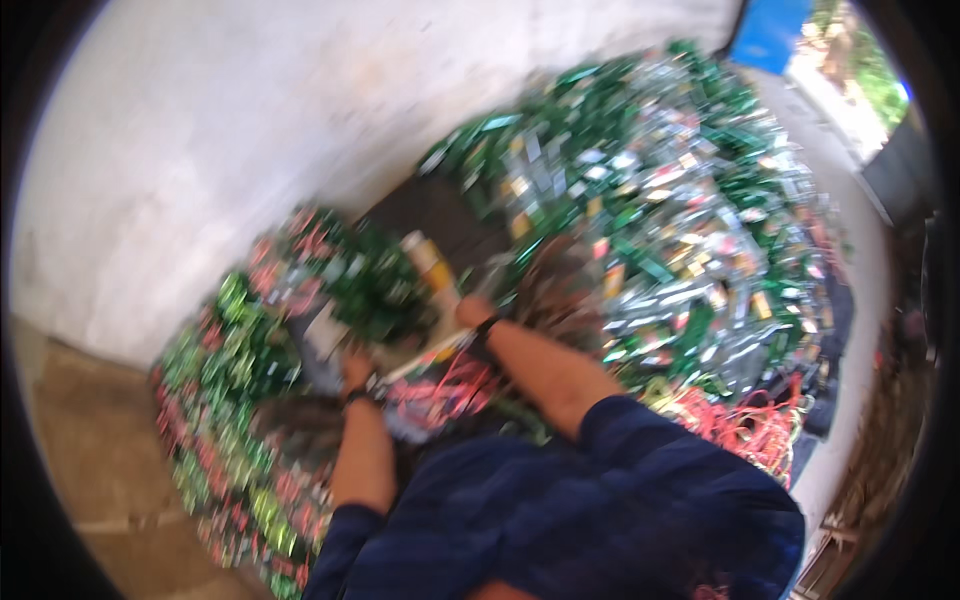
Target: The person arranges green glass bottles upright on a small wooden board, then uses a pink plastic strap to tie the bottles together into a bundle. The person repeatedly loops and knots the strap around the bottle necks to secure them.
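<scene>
Motion blur softens the whole view. Between my hands is an open carton [431,264] with pale, yellow-marked sides, and a heap of shiny green pieces [382,289] shows inside or just behind it. At the carton's right corner my right hand [474,311] is curled on the edge. My left hand [358,367] touches or lies close to its front left side, by a whitish flap [324,330]; blur hides how those fingers are set. Close below the carton lies a tangle of pink-red strips [442,394].
A large pile of shiny green and clear pieces [675,225] spreads to the right. More green and reddish pieces [232,375] lie left. Dark sheeting [442,214] shows behind the carton. A whitish wall [225,150] rises beyond; red strands [742,424] lie near my right side.
</scene>
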A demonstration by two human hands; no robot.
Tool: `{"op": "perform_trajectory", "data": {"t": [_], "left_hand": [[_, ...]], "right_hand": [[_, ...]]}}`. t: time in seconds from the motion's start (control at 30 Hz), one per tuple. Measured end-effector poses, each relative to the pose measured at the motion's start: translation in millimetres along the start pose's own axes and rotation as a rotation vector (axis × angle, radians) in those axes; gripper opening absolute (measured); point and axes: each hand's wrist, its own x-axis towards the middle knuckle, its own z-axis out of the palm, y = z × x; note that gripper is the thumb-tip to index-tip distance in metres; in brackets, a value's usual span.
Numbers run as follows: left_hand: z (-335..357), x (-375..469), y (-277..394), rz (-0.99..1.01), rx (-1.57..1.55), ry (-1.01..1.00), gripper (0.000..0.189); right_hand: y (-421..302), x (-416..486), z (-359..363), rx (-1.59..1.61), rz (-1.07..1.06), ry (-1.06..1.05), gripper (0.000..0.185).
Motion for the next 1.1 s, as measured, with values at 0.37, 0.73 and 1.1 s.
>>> {"op": "perform_trajectory", "data": {"t": [0.37, 0.73, 1.1], "left_hand": [[-23, -40, 104, -0.863, -1.044, 0.284, 0.036], [-16, -56, 115, -0.727, -0.469, 0.235, 0.032], [-4, -7, 49, -0.7, -0.66, 0.197, 0.023]], "right_hand": [[-36, -57, -6, 0.075, -0.077, -0.369, 0.03], [-19, -46, 11, -0.115, -0.291, -0.374, 0.029], [-10, -59, 2, -0.485, -0.64, -0.56, 0.024]]}}
